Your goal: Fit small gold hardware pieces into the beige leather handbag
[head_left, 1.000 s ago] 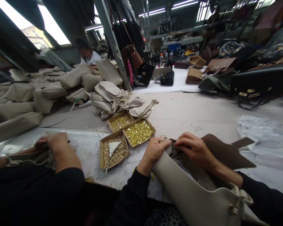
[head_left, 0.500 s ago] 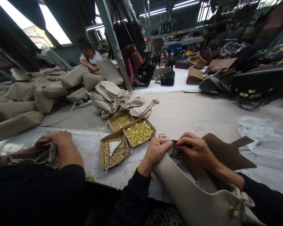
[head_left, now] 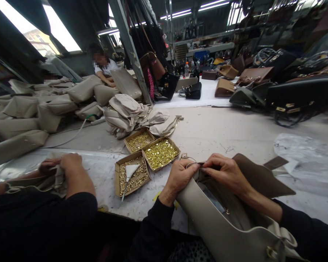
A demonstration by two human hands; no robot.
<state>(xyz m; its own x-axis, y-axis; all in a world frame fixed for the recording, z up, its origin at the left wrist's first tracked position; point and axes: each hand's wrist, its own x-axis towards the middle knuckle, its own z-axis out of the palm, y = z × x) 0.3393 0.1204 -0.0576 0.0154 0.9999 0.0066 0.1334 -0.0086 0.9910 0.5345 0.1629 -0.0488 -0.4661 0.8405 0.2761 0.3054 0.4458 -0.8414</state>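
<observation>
A light beige handbag [head_left: 224, 227] lies open and tilted before me, its brown flap [head_left: 262, 178] spread out beyond it on the table. My left hand [head_left: 180, 176] is closed on the bag's far rim, thumb on top. Close beside it, my right hand [head_left: 225, 171] pinches the same rim from the inner side; any small part between those fingertips is hidden. The bag's lining and a zip pull [head_left: 227, 211] show in the opening. A gold metal fitting [head_left: 270, 251] sits on the near end.
Left of the bag stand cardboard trays [head_left: 147, 168] of small gold hardware, one with a white-handled awl [head_left: 129, 173] in it. A co-worker's hands [head_left: 62, 163] work on another bag at the left. Beige pouches [head_left: 125, 112] are heaped behind; crumpled plastic [head_left: 303, 156] lies right.
Both hands keep their hold at the bag's rim, with only slight finger movement. The whole view has shifted a little.
</observation>
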